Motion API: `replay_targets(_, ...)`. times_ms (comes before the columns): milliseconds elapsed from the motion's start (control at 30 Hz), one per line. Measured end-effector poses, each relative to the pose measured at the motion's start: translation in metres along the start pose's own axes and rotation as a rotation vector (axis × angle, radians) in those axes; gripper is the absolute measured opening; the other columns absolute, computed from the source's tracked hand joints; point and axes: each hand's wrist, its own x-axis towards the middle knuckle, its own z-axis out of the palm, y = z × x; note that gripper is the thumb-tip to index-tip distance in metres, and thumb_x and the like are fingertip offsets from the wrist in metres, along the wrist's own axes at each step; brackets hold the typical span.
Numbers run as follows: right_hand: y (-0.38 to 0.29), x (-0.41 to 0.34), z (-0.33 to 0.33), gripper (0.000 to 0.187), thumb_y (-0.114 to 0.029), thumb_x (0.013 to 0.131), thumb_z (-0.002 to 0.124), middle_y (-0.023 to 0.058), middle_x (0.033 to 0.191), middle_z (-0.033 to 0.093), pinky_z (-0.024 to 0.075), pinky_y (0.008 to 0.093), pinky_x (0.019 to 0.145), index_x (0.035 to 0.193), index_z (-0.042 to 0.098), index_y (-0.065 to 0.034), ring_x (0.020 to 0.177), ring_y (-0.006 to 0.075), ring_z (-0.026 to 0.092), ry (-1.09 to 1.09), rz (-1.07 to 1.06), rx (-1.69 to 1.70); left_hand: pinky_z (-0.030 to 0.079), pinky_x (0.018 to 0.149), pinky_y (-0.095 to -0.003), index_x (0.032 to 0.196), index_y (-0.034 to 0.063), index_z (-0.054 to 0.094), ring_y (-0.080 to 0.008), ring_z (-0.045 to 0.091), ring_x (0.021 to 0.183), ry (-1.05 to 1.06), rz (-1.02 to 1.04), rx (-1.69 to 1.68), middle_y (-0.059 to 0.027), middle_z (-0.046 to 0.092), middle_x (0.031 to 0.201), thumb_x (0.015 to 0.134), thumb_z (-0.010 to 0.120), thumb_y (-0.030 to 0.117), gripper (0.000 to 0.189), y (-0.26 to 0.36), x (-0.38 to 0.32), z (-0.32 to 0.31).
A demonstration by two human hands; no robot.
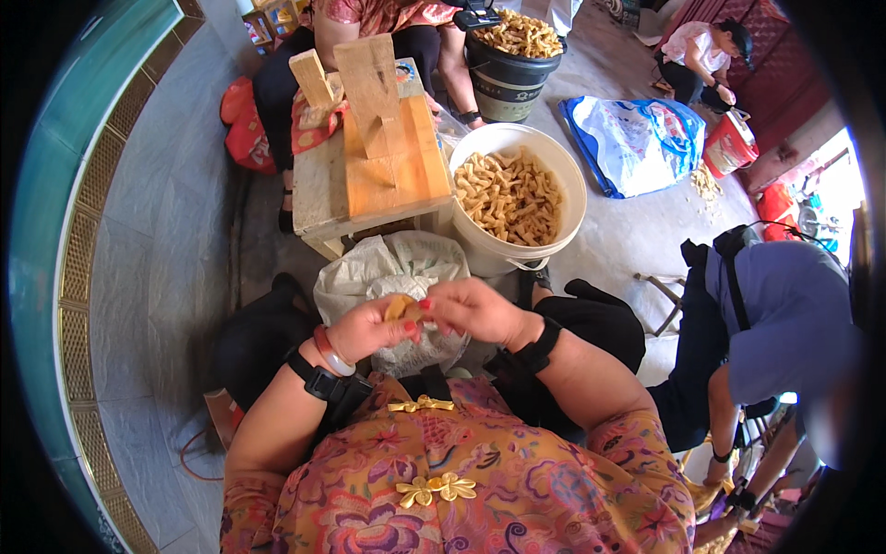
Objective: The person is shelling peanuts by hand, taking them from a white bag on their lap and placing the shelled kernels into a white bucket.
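Observation:
My left hand (370,331) is closed on a small tan piece (398,307), which looks like those in the white bucket. My right hand (477,315) meets it from the right, its thumb and fingers pinching the piece's near end. Both hands are over a white woven sack (391,266) that lies crumpled between the knees. Beyond the sack stands a low wooden bench (318,208) bearing an orange-brown board (422,166) with an upright wooden block (367,90). A white bucket (578,201) of many short tan pieces (509,197) is at the bench's right.
A co-worker sits behind the bench, one hand low beside a black bucket (509,86) heaped with similar pieces. A blue and white bag (637,145) lies on the floor. Another person crouches by a red bucket (730,145); more people work close on the right. A tiled wall curves along the left.

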Motion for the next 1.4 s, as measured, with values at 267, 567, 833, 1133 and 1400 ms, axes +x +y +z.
replay_targets(267,-0.003,0.003,-0.063,0.035,-0.015,0.088,0.062,0.0198,0.109,0.059,0.0510,0.0426,0.075,0.118,0.052,-0.0002,0.092,0.0386,0.059,0.932,-0.261,-1.192,0.047,0.065,-0.0261,0.106,0.0005,0.060,-0.0092,0.056,0.070,0.358,-0.017,0.540,-0.0019,0.062,0.082,0.092,0.060,0.018,0.022,-0.029,0.008,-0.025)
replay_targets(567,0.038,0.021,0.025,0.018,-0.013,0.082,0.065,0.0136,0.091,0.063,0.0513,0.0407,0.073,0.099,0.059,-0.0083,0.084,0.0356,0.061,0.041,-0.409,-0.758,0.047,0.089,-0.0288,0.117,0.0012,0.053,-0.0136,0.058,0.101,0.129,0.046,0.633,-0.0069,0.063,0.106,0.086,0.066,0.005,0.034,-0.044,0.016,-0.019)
replay_targets(833,0.078,0.029,0.017,0.009,-0.007,0.090,0.059,0.0075,0.082,0.063,0.0508,0.0273,0.060,0.098,0.056,-0.0026,0.065,0.0140,0.062,0.198,0.153,-0.038,0.044,0.097,-0.0317,0.124,0.0069,0.052,-0.0198,0.052,0.115,0.265,0.125,0.847,-0.0101,0.052,0.125,0.081,0.072,0.013,0.049,-0.051,-0.008,-0.058)
replay_targets(1133,0.118,0.063,0.002,0.015,-0.006,0.091,0.055,0.0123,0.088,0.064,0.0490,0.0290,0.065,0.105,0.053,-0.0035,0.077,0.0211,0.065,0.472,0.385,0.537,0.033,0.105,-0.0406,0.142,0.0067,0.035,-0.0347,0.047,0.121,0.560,0.036,1.470,-0.0176,0.051,0.129,0.061,0.084,0.035,0.099,-0.095,-0.003,-0.064)
replay_targets(1400,0.111,0.129,-0.015,0.039,-0.015,0.087,0.062,0.0120,0.114,0.061,0.0482,0.0379,0.085,0.124,0.054,-0.0029,0.100,0.0249,0.062,0.394,0.263,0.335,0.044,0.087,-0.0434,0.104,0.0108,0.065,-0.0327,0.060,0.092,0.541,0.191,1.285,-0.0103,0.063,0.098,0.066,0.075,0.015,0.040,-0.097,-0.008,-0.085)
